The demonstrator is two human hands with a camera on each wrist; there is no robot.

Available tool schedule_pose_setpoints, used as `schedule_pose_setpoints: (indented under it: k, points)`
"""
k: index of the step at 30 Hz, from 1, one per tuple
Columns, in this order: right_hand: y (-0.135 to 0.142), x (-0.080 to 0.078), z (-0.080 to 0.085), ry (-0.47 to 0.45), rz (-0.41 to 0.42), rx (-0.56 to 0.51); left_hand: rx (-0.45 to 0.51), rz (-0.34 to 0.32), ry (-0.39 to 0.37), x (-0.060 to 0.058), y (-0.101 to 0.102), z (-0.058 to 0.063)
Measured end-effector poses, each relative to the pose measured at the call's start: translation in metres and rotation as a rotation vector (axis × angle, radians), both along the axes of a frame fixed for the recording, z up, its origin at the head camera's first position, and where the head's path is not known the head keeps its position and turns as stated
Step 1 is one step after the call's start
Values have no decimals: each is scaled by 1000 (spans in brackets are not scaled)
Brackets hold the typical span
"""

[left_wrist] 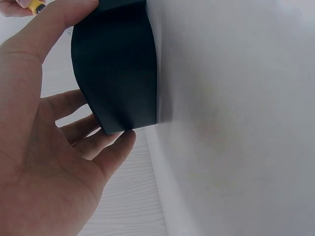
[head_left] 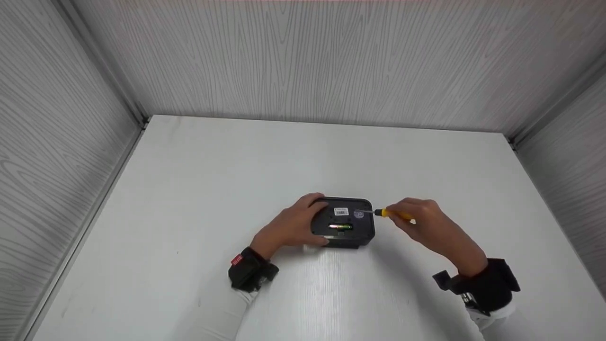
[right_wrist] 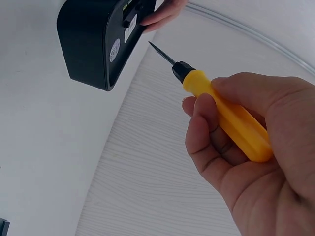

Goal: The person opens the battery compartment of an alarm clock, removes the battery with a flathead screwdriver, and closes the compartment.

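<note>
A black box-like device (head_left: pixel 326 222) with rounded corners rests on the white table, its underside facing up. That face bears a white label (head_left: pixel 341 211), a round sticker (right_wrist: pixel 114 50) and a slot with a greenish battery (head_left: pixel 341 227) in it. My left hand (head_left: pixel 296 222) grips the device's left end, thumb on the near side and fingers round the far side. In my right hand (right_wrist: pixel 246 147) is a screwdriver (right_wrist: pixel 226 115), pinched by its yellow handle. Its thin metal shaft (right_wrist: pixel 162 52) points left, the tip overlapping the sticker in the head view and standing over the face in the right wrist view.
The white tabletop (head_left: pixel 227 161) spreads round the device. Grey wood-grain panels (head_left: pixel 303 61) rise at the back and both sides. Black straps (head_left: pixel 251 270) are round both wrists. A small dark corner of something (right_wrist: pixel 4 228) shows at the lower left of the right wrist view.
</note>
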State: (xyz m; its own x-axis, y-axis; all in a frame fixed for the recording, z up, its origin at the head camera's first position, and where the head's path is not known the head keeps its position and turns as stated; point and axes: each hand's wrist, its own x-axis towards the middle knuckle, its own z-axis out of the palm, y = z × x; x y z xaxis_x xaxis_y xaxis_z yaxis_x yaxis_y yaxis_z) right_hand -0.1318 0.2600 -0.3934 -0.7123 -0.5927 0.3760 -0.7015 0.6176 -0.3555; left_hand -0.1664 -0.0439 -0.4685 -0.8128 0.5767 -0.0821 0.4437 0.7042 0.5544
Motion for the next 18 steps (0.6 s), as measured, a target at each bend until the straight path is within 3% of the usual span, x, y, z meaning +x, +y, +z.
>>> schedule_pose_setpoints:
  k: [7, 15, 18]
  points:
    - [-2, -2, 4, -10, 48, 9, 5, 7, 0, 1, 0, 0]
    - [-9, 1, 13, -135, -26, 68, 19, -1, 16, 1, -1, -2]
    - [-11, 1, 15, -157, -15, 86, 24, 0, 11, 1, -2, -1]
